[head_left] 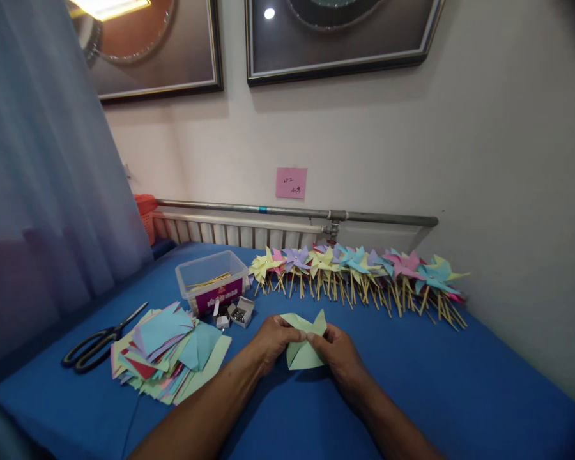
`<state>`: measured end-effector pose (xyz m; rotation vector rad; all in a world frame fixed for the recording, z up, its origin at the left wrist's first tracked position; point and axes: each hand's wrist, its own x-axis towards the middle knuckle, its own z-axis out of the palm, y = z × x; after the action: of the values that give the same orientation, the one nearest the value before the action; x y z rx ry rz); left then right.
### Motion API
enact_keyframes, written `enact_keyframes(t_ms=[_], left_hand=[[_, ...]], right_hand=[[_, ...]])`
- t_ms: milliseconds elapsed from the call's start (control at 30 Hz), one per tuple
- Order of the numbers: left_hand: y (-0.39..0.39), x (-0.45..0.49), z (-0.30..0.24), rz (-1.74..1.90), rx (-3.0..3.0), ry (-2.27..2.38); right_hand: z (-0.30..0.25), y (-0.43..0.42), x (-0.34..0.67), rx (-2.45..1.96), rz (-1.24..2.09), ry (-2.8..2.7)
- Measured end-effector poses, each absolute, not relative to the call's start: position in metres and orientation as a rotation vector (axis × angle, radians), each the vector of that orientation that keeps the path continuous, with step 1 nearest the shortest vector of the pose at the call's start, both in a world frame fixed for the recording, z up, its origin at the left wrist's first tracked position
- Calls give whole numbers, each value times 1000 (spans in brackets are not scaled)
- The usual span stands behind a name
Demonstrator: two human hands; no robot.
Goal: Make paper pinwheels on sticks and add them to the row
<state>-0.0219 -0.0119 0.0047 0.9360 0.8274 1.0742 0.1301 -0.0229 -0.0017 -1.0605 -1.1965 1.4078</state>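
A pale green paper pinwheel [305,354], partly folded, is held up between my two hands above the blue table. My left hand [274,340] pinches its left side, with the thumb pressed on the middle of the paper. From the other side my right hand [338,352] grips it, thumb also near the center. Two of its corners stick up at the top. Whether a pin sits under the thumbs is hidden. Left of my hands lies a pile of cut colored paper [167,351]. A small open box of metal pins [241,312] stands just beyond my left hand.
Finished pinwheels on sticks [354,268] lie in a long row along the back. A clear plastic tub [186,281] holds thin sticks. Black scissors [103,342] rest at the far left. Behind the table run a radiator [249,234] and a metal pipe [388,218].
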Motion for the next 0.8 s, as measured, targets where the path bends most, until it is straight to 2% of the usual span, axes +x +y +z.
enact_keyframes(t_ms=[267,400,600,800], left_hand=[[-10,-20,1,1099,965,872],[-3,-21,-5,1206,848,925],[3,-28,-3,1282,742,901],[0,-26,3,1314,713,836]], right_hand=[[-14,-14,132,-1045,1354,-1267],[-13,-16,133,-1147,964,-1332],[-14,-30,130,-1021,194,-1895],[-17,-32,127,-982,-143,-2076]])
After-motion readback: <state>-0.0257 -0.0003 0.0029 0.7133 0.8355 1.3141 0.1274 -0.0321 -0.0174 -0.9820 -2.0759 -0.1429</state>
